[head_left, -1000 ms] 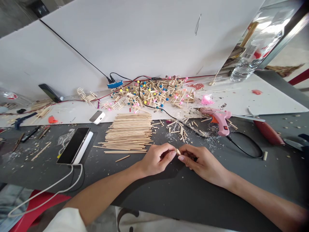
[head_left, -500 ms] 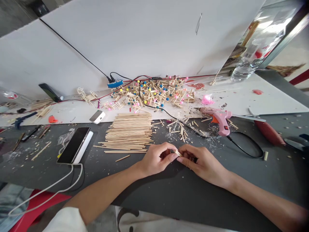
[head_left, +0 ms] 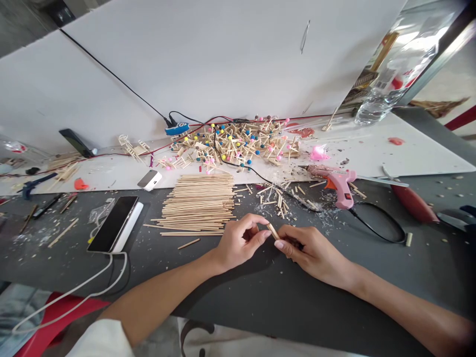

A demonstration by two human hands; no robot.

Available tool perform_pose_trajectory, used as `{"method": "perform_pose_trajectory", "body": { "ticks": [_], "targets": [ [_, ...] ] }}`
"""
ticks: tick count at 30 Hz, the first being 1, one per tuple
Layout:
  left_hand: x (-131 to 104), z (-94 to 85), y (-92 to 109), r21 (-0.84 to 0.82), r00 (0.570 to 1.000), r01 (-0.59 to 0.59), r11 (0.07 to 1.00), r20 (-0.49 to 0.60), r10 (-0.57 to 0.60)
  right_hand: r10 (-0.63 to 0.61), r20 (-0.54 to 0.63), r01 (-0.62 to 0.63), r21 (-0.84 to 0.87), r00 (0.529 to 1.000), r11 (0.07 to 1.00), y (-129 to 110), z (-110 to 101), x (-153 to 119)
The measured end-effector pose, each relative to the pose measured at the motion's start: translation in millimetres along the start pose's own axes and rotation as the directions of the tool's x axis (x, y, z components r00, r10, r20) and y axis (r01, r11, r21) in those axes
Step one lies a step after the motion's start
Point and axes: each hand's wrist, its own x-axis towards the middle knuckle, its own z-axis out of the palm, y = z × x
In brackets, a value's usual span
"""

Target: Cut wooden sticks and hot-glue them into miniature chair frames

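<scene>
My right hand pinches a short piece of wooden stick between thumb and forefinger; it may be more than one piece side by side. My left hand is at the other end of it, forefinger and thumb curled around the tip. Just behind my left hand lies a neat stack of long wooden sticks, and one loose short stick rests in front of that stack. Short cut stick pieces are scattered beyond my hands. The inner fingers of both hands are partly hidden.
A pink glue gun with a black cord lies at right, near a red-handled tool. Behind is a heap of small stick figures with coloured balls. At left are a phone on a white power bank and a small white box.
The short stick piece has turned more upright and shows more of its length. My left fingers have opened slightly and shifted a little up and left; my right hand stays nearly in place.
</scene>
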Motion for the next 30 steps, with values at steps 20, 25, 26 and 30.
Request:
{"method": "perform_pose_trajectory", "body": {
  "ticks": [20, 25, 26, 30],
  "targets": [
    [-2.6, 1.3, -4.8, 0.297, 0.951, -0.223, 0.929, 0.275, 0.141, 0.034, 0.084, -0.036, 0.025, 0.996, 0.999, -9.4, -4.0, 0.8],
    [-2.0, 1.1, -4.1, 0.325, 0.952, -0.283, 0.902, 0.209, 0.223, -0.018, 0.103, 0.017, 0.012, 0.994, 1.000, -6.5, -4.5, 1.5],
    [-2.0, 1.1, -3.4, 0.319, 0.955, -0.280, 0.905, 0.189, 0.229, -0.028, 0.106, 0.025, 0.028, 0.994, 0.999, -5.9, -5.2, 1.7],
    [-2.4, 1.2, -1.7, 0.285, 0.972, -0.215, 0.934, 0.156, 0.176, -0.014, 0.108, -0.003, 0.148, 0.994, 0.989, -5.4, -7.6, 1.9]
  ]
}}
